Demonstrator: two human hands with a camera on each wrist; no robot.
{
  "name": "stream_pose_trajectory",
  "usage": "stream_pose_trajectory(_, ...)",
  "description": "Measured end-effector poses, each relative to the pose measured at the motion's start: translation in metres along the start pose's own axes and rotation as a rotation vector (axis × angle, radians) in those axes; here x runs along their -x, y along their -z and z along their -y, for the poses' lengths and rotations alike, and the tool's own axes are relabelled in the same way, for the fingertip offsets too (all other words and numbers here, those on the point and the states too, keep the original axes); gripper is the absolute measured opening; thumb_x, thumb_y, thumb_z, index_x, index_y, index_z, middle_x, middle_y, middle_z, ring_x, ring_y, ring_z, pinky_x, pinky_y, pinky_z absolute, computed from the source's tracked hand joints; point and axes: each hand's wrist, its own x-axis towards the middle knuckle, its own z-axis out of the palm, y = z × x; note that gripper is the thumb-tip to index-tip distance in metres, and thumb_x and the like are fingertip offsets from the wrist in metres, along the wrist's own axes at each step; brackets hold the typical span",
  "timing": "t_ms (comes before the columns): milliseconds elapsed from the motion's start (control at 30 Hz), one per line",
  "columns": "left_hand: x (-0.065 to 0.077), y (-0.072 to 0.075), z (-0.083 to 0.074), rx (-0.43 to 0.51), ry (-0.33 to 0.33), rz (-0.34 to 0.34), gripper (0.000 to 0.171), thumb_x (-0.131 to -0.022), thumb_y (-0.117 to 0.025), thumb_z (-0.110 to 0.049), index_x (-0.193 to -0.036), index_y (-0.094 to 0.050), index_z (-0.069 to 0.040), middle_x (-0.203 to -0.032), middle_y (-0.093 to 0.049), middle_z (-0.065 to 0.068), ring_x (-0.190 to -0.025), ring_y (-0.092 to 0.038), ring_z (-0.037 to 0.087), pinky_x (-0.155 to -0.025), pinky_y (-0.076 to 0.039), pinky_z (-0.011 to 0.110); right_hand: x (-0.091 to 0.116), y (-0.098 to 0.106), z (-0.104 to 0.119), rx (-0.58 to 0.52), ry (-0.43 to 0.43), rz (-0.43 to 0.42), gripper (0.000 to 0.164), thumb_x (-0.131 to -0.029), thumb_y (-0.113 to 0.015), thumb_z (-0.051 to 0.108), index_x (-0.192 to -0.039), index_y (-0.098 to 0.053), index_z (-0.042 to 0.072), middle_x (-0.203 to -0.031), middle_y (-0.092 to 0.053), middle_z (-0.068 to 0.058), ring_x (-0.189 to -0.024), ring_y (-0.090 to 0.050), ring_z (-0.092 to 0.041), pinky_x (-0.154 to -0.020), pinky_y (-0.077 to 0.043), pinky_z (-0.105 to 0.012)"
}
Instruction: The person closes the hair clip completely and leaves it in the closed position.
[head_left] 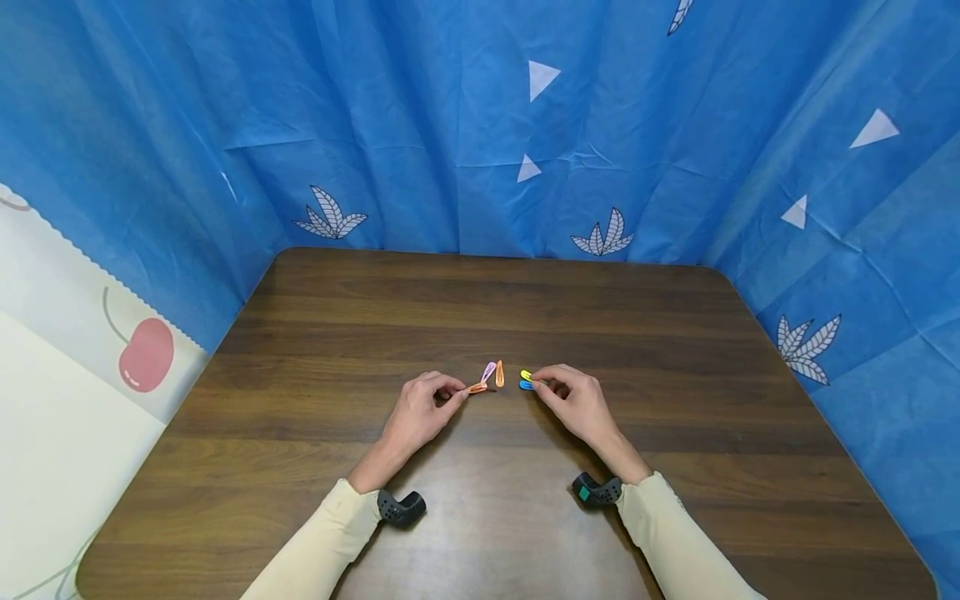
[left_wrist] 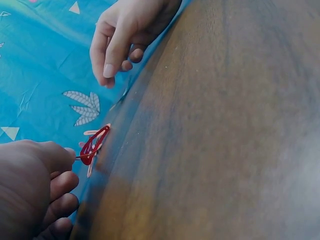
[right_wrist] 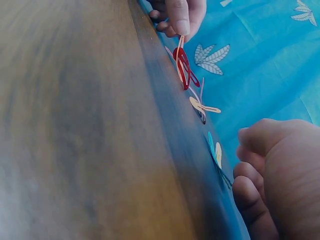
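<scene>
My left hand (head_left: 422, 410) pinches a snap hair clip (head_left: 477, 388) between thumb and index finger; it looks orange in the head view. In the left wrist view, a red hair clip (left_wrist: 88, 155) shows right at those fingertips. Just beyond it on the table lie a lilac hair clip (head_left: 489, 371) and an orange hair clip (head_left: 500, 375). My right hand (head_left: 579, 406) hovers by a yellow hair clip (head_left: 526, 375) and a blue hair clip (head_left: 526, 385), its fingers loosely bent. Nothing shows between the right fingers in the left wrist view.
The brown wooden table (head_left: 480, 308) has rounded corners. A blue patterned curtain (head_left: 420, 125) stands along its back and right side. On the left hangs a pale sheet (head_left: 67, 400) with a cherry print. Both wrists wear dark devices.
</scene>
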Motion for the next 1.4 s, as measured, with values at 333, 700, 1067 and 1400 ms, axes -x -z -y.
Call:
stream_pose_trajectory(333, 0.001, 0.001, -0.002, -0.010, 0.006, 0.009, 0.006, -0.086, -0.073, -0.018, -0.081, -0.073, -0.016, -0.076, -0.064, -0.009, -0.070, -0.059, 0.007, -0.063, -0.051, 0.024, 0.003, -0.005, 0.002, -0.044, 0.106, 0.074, 0.010, -0.089, -0.070, 0.020, -0.098, -0.074, 0.016, -0.091, -0.068, 0.007, -0.065, -0.055, -0.006, -0.056, -0.048, -0.020)
stream_pose_trajectory(700, 0.002, 0.001, -0.002, -0.013, 0.003, 0.034, 0.005, -0.086, -0.070, -0.017, -0.083, -0.074, -0.018, -0.079, -0.065, -0.010, -0.072, -0.058, 0.005, -0.064, -0.049, 0.021, 0.004, -0.008, 0.004, -0.041, 0.153, 0.094, 0.010, -0.088, -0.071, 0.019, -0.098, -0.073, 0.017, -0.087, -0.065, 0.008, -0.064, -0.054, -0.004, -0.055, -0.047, -0.019)
stream_pose_trajectory(1067, 0.002, 0.001, -0.003, -0.007, -0.016, 0.034, 0.005, -0.085, -0.071, -0.016, -0.082, -0.073, -0.020, -0.077, -0.064, -0.011, -0.071, -0.058, 0.006, -0.063, -0.048, 0.020, 0.004, -0.017, 0.011, -0.030, 0.130, 0.139, 0.017, -0.091, -0.067, 0.024, -0.106, -0.072, 0.018, -0.081, -0.062, 0.011, -0.061, -0.054, -0.003, -0.055, -0.048, -0.020)
stream_pose_trajectory(1400, 0.002, 0.002, -0.003, 0.001, -0.020, 0.044, 0.006, -0.087, -0.070, -0.020, -0.083, -0.073, -0.017, -0.078, -0.064, -0.012, -0.072, -0.059, 0.006, -0.063, -0.047, 0.019, -0.001, -0.030, 0.020, -0.038, 0.208, 0.167, 0.023, -0.091, -0.068, 0.019, -0.114, -0.070, 0.021, -0.101, -0.067, 0.007, -0.065, -0.053, -0.001, -0.056, -0.048, -0.018)
